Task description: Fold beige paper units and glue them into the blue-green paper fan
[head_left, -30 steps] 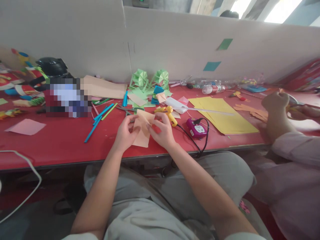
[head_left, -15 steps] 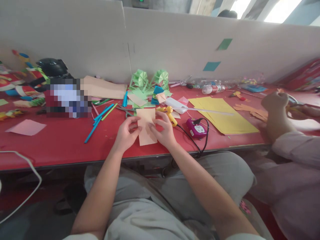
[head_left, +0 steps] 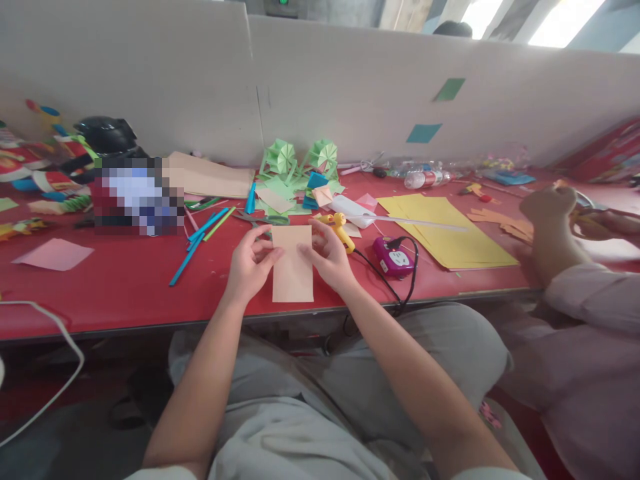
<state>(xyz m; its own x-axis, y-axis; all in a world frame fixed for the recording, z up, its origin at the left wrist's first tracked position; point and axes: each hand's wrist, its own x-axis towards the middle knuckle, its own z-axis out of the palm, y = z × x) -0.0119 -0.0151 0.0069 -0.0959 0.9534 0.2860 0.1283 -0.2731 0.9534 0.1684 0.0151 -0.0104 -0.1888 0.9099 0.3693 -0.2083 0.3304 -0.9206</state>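
Between my two hands is a tan rectangle of paper (head_left: 293, 273), upright in shape and looking flat, its lower end near the table's front edge. My left hand (head_left: 253, 261) pinches its left side with the thumb on top. On the right side my right hand (head_left: 327, 255) grips it the same way, thumb over the face and fingers behind. Just beyond the paper lie scissors (head_left: 270, 219), partly hidden by my left hand. A yellow glue gun (head_left: 343, 233) rests right behind my right hand.
A purple power socket (head_left: 394, 257) with a black cord sits to the right, before yellow sheets (head_left: 450, 230). Blue paper sticks (head_left: 193, 250) lie left. Green folded paper models (head_left: 280, 158) stand at the back. A co-worker's hand (head_left: 553, 207) is at far right.
The tan paper has straightened and shifted slightly toward me, showing more of its face. My fingers have moved outward to its side edges.
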